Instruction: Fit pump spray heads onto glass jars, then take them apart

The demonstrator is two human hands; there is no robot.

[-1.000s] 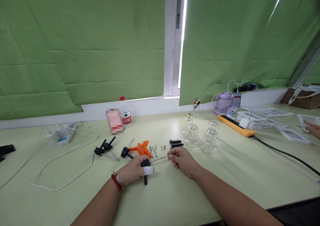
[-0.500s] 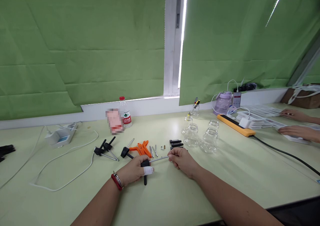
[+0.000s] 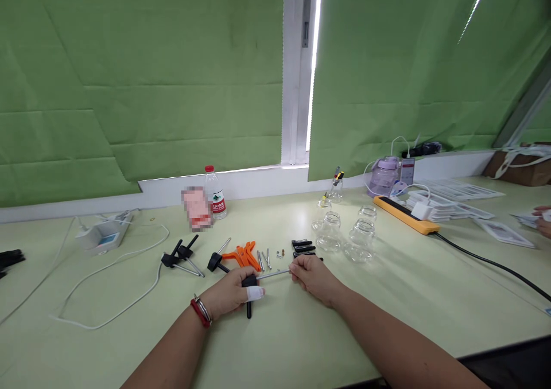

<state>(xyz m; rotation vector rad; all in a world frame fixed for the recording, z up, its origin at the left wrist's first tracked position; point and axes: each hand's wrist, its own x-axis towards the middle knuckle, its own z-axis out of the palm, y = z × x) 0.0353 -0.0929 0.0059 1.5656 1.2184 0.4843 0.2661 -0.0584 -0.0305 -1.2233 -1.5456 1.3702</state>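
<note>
My left hand point(image 3: 235, 290), a white wrap on its thumb, is closed around the black handle of a T-handle screwdriver point(image 3: 249, 306). The thin metal shaft point(image 3: 273, 273) points right, and my right hand point(image 3: 316, 277) pinches its far end, so the tip is hidden. Just beyond my hands lie orange spring clamps point(image 3: 244, 256), several screws point(image 3: 264, 259) and a few tiny metal parts point(image 3: 280, 254). Black hair clips point(image 3: 303, 248) rest behind my right fingers. More black T-handle tools point(image 3: 183, 254) with metal shafts lie to the left of my left hand.
Clear jars point(image 3: 360, 242) stand right of centre, behind my right hand. An orange power strip point(image 3: 407, 214), white flat frames point(image 3: 456, 190) and a lilac jug point(image 3: 384, 177) are farther right. A water bottle point(image 3: 216, 197) stands at the back; a white cable point(image 3: 103, 325) loops across the left.
My hands and the tool stay almost where they were. At the right, another person's hands have drawn away from the white frames toward the picture edge.
</note>
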